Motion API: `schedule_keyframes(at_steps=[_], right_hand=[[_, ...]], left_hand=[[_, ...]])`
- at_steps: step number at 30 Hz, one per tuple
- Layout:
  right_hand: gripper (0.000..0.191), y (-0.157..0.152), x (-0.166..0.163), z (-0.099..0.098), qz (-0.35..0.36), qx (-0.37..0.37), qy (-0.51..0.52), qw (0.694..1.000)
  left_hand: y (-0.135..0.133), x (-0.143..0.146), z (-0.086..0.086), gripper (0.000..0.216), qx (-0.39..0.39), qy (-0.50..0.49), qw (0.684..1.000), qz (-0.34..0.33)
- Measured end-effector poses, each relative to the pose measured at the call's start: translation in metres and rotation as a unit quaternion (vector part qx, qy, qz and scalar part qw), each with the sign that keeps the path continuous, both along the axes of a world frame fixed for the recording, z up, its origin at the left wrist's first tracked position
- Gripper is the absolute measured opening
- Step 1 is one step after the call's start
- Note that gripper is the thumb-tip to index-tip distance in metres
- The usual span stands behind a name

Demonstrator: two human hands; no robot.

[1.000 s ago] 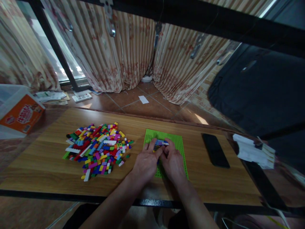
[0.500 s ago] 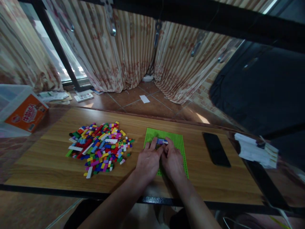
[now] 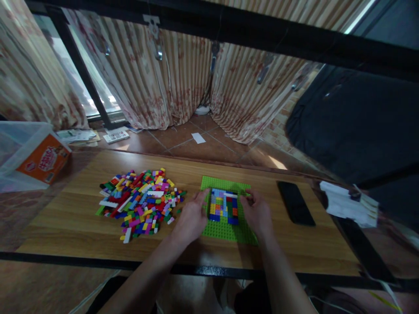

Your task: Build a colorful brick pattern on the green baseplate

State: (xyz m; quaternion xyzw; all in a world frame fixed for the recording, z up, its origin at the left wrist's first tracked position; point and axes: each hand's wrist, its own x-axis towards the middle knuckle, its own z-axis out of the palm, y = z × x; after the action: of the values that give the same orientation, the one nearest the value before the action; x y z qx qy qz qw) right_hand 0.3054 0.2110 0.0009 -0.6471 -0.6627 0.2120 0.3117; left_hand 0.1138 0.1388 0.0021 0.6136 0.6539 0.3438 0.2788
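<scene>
A green studded baseplate (image 3: 225,233) lies on the table in front of me. On it sits a low, multicoloured block of toy bricks (image 3: 223,206), with a gap in its near side and a white brick (image 3: 230,195) near its upper right. My left hand (image 3: 193,218) rests at the baseplate's left edge, fingers stretched toward the block's upper left corner, holding nothing visible. To the right of the block is my right hand (image 3: 258,213), its fingers bent and thumb apart, near the block's right side; no brick shows in it.
Left of the baseplate spreads a pile of loose bricks (image 3: 144,203). A black phone (image 3: 296,203) lies on the right of the wooden table (image 3: 78,222). Beyond the left end stands a clear plastic box (image 3: 24,150) with an orange label. Papers (image 3: 347,205) lie at the right end.
My hands have drawn apart, the left one leftward and the right one rightward, uncovering the brick block they were working over. The view has shifted slightly.
</scene>
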Motion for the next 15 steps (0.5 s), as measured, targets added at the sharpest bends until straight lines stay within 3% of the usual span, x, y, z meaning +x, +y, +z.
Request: schedule_keyframes(at_steps=[5, 15], right_hand=[[0.035, -0.002, -0.010, -0.005, 0.038, -0.016, -0.038, 0.998], [0.039, 0.010, -0.010, -0.013, 0.047, -0.004, -0.096, 0.994]], left_hand=[[-0.003, 0.007, 0.001, 0.063, -0.011, -0.019, 1.000, -0.006], [-0.010, 0.015, -0.010, 0.069, 0.003, -0.007, 1.000, 0.011]])
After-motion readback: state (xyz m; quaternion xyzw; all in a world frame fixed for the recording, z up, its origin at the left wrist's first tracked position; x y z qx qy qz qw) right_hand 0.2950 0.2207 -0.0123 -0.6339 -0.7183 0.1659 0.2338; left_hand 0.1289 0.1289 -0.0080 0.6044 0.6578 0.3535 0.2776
